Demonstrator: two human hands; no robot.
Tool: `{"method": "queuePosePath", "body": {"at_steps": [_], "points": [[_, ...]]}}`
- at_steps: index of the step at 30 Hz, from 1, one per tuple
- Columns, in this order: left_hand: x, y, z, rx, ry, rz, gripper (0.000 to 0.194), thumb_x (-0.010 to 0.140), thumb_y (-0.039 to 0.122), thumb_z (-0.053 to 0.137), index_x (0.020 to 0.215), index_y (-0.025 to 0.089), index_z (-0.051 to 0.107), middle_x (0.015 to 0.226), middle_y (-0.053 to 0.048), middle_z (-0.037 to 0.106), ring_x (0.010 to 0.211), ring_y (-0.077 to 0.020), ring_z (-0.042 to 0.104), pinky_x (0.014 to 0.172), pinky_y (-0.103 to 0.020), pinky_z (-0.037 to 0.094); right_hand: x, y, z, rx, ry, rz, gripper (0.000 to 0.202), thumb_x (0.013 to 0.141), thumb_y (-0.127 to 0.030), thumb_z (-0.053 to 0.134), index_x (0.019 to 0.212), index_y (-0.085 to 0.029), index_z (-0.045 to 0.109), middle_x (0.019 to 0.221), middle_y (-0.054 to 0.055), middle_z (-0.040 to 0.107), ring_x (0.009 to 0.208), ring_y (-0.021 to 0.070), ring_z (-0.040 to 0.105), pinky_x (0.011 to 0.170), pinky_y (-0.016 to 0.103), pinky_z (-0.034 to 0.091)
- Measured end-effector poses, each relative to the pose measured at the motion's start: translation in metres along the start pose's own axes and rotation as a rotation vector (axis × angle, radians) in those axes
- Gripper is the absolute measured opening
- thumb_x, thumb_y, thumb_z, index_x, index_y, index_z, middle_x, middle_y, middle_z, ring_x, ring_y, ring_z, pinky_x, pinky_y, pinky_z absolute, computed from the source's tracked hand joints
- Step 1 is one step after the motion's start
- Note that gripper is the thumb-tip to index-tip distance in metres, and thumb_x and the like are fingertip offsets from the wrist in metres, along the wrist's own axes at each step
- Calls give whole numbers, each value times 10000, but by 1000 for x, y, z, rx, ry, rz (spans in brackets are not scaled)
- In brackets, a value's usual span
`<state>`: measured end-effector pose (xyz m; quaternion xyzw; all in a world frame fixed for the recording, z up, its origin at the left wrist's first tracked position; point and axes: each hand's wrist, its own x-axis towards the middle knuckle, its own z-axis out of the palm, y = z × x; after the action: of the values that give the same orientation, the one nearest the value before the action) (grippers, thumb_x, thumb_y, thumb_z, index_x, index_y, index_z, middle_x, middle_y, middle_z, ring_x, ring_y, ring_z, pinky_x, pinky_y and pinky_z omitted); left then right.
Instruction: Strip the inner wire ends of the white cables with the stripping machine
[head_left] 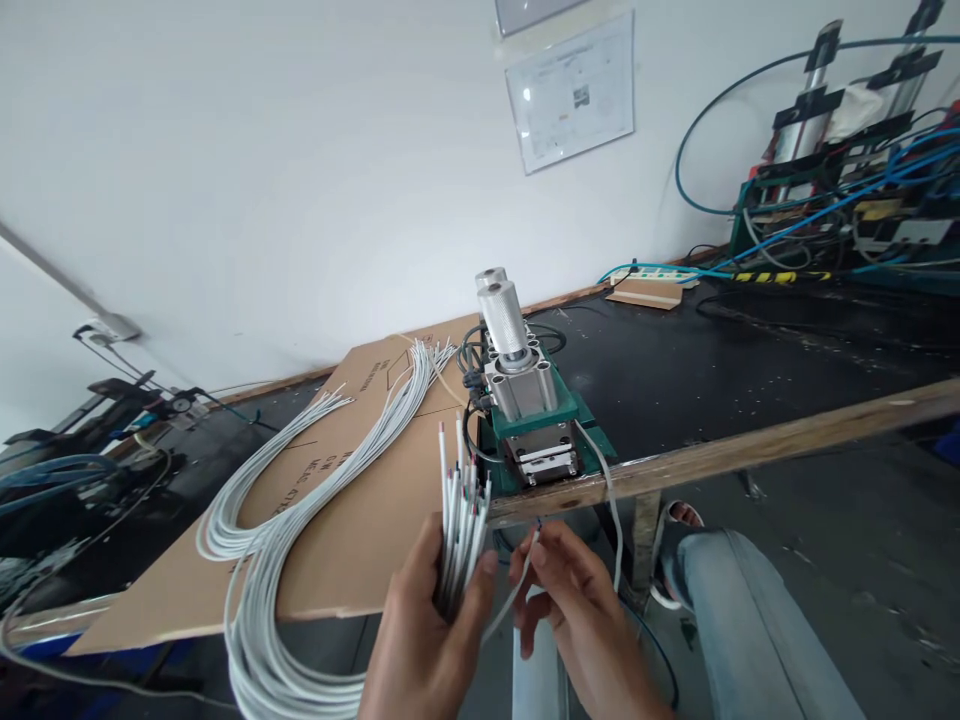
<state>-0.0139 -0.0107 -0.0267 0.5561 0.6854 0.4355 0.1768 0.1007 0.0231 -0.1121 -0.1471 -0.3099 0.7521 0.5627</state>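
Note:
My left hand (442, 610) is wrapped round a bundle of white cables (463, 530), whose cut ends point up and show small coloured wire tips. Between the fingertips of my right hand (570, 590) is the end of a single white cable (517, 592), with dark wire tips at its top. Just beyond my hands, at the table's front edge, stands a small press (525, 380) with a silver cylinder on a green base. The bundle's long loop (262, 620) hangs over the table edge at the left.
Under the looped cables lies a cardboard sheet (360, 540) on the black table (645, 390). More machines with blue air hoses (825, 210) stand at the far right, and another machine (127, 420) at the left. My leg (757, 620) is below the table's wooden edge.

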Motion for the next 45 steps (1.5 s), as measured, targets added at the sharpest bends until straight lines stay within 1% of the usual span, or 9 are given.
{"method": "queuePosePath", "body": {"at_steps": [6, 9, 20, 26, 29, 32, 36, 39, 45], "points": [[19, 11, 1, -142, -378, -11, 221, 897, 347, 617, 770, 170, 651, 602, 4, 656, 589, -179, 611, 579, -240, 472, 3, -2, -3, -132, -77, -15, 336, 905, -489, 725, 847, -158, 705, 670, -11, 581, 474, 61, 508, 405, 142, 457], [21, 15, 0, -251, -466, -43, 189, 882, 287, 615, 726, 182, 606, 578, 12, 648, 538, -169, 624, 560, -238, 484, 0, -4, -3, -176, -100, -5, 367, 916, -511, 699, 814, -159, 690, 663, -10, 571, 470, 61, 489, 413, 149, 439], [14, 5, 1, -183, -438, -61, 160, 850, 279, 597, 728, 175, 599, 604, 34, 574, 584, -144, 524, 572, -227, 420, -14, -17, -3, -482, -86, 30, 378, 954, -532, 605, 811, -182, 583, 687, -7, 573, 530, 95, 505, 466, 183, 402], [13, 5, 3, -42, -439, -2, 118, 822, 189, 544, 708, 172, 572, 626, 64, 430, 605, -115, 356, 546, -212, 315, -15, -27, -6, -937, -75, -309, 229, 969, -262, 548, 747, -204, 556, 640, -22, 565, 560, 118, 549, 524, 207, 419], [12, 5, 4, 0, -462, 6, 93, 785, 134, 546, 703, 173, 568, 622, 72, 391, 602, -109, 331, 529, -211, 281, -16, -30, -7, -1059, -76, -445, 196, 954, -203, 548, 759, -209, 561, 632, -26, 568, 530, 117, 561, 520, 214, 420], [11, 3, 7, -26, -428, -4, 99, 801, 143, 565, 708, 177, 566, 603, 67, 441, 568, -109, 410, 527, -212, 317, -17, -27, -5, -956, -55, -338, 229, 973, -276, 562, 754, -211, 558, 621, -15, 577, 514, 129, 578, 490, 220, 434], [6, -8, 9, -255, -396, -143, 178, 898, 286, 561, 746, 194, 546, 555, 40, 552, 457, -146, 554, 478, -243, 431, -19, -8, 6, -499, 23, -21, 341, 964, -503, 610, 802, -205, 573, 591, -26, 576, 503, 134, 602, 503, 229, 515], [-1, -15, 9, -316, -328, -202, 219, 912, 337, 582, 747, 195, 555, 507, 54, 514, 412, -134, 514, 416, -230, 428, -22, 8, 15, -337, 80, 4, 379, 926, -553, 659, 808, -197, 600, 595, -30, 573, 507, 124, 588, 524, 234, 538], [-7, -21, 9, -319, -273, -189, 307, 928, 401, 600, 716, 180, 574, 510, 42, 511, 432, -122, 488, 428, -226, 429, -24, 20, 20, -325, 125, -45, 409, 909, -570, 682, 789, -184, 617, 610, -19, 580, 519, 128, 591, 515, 240, 546]]}}
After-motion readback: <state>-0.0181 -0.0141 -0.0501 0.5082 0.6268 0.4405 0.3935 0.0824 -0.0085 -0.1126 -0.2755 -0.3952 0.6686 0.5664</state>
